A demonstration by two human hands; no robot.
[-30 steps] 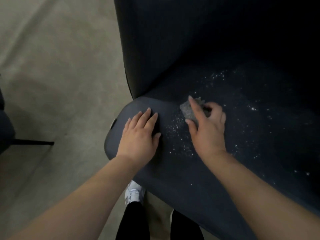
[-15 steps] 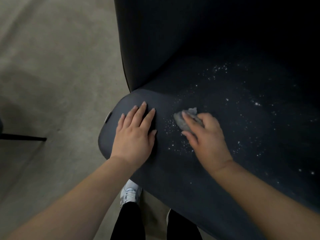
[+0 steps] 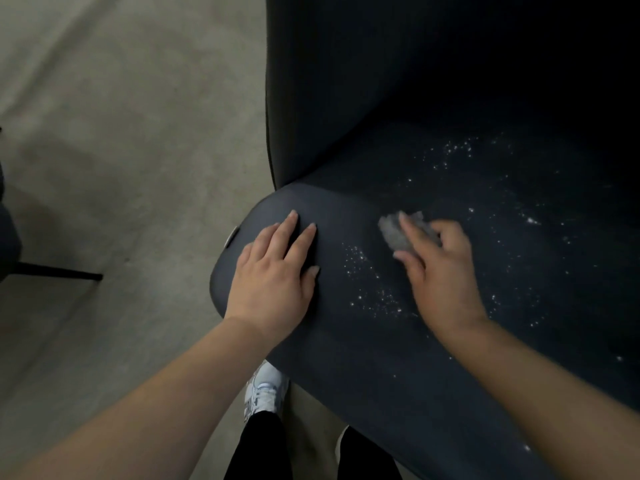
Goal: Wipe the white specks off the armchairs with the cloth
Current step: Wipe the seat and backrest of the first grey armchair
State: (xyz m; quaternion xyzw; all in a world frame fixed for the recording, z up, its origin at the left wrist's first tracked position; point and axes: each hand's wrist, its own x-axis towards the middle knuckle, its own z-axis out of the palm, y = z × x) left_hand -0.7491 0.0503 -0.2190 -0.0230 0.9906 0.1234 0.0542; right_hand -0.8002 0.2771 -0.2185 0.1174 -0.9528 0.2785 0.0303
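R hand [image 3: 441, 271] w/ cloth [image 3: 394, 232] (specked seat [image 3: 363, 341])

No readable text, label, brand or number anywhere — armchair [image 3: 398, 358] fabric plain, shoe [image 3: 265, 393] markings illegible.

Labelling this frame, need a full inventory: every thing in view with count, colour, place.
armchair: one, dark navy, fills the right side, seat toward the camera, back behind.
white specks: many, white, scattered over the seat, a cluster between the hands and more to the right and rear.
cloth: one, grey, bunched on the seat under the right fingers.
floor: one, beige-grey, left side.
second piece of furniture: one, dark, left edge, only a thin leg and part of its body showing.
shoe: one, white, on the floor below the seat's front edge.
trouser legs: two, black, bottom centre.
left hand: one, flat on the seat's left corner, empty.
right hand: one, pressing the cloth onto the seat.
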